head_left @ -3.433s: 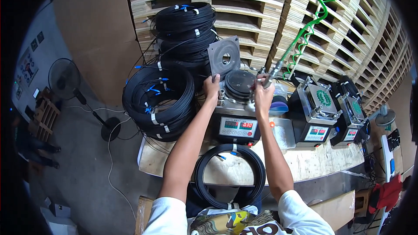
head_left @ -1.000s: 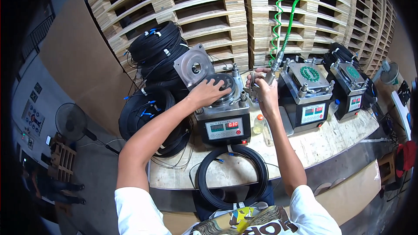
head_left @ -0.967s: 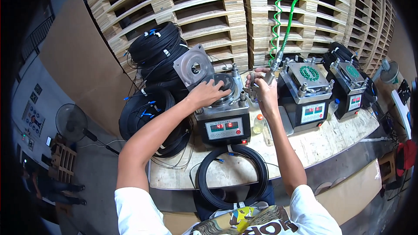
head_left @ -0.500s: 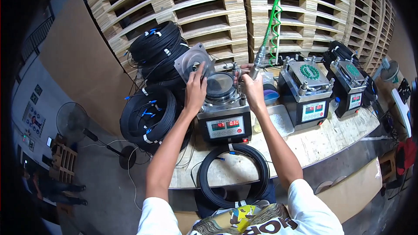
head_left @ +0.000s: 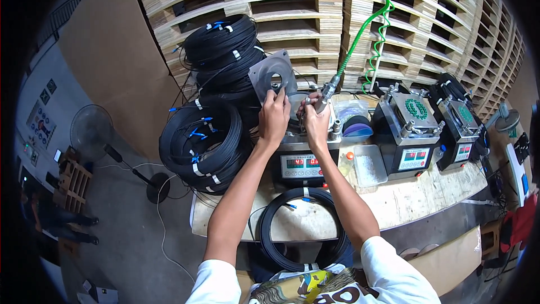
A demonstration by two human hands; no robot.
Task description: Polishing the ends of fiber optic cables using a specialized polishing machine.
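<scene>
Head view: right hand (head_left: 316,125) grips air gun (head_left: 325,93); left hand (head_left: 274,117) beside.

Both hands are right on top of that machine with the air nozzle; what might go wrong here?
1. The left hand rests beside the raised metal lid plate; if it dropped, fingers might get pinched.
2. The right hand aims the air nozzle close in; debris may blow about.
3. The cable coil overhangs the bench edge and may slip.

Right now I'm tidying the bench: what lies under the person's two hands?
The left hand and right hand cover the top of a grey machine with red readouts. What they work on there is hidden.
</scene>
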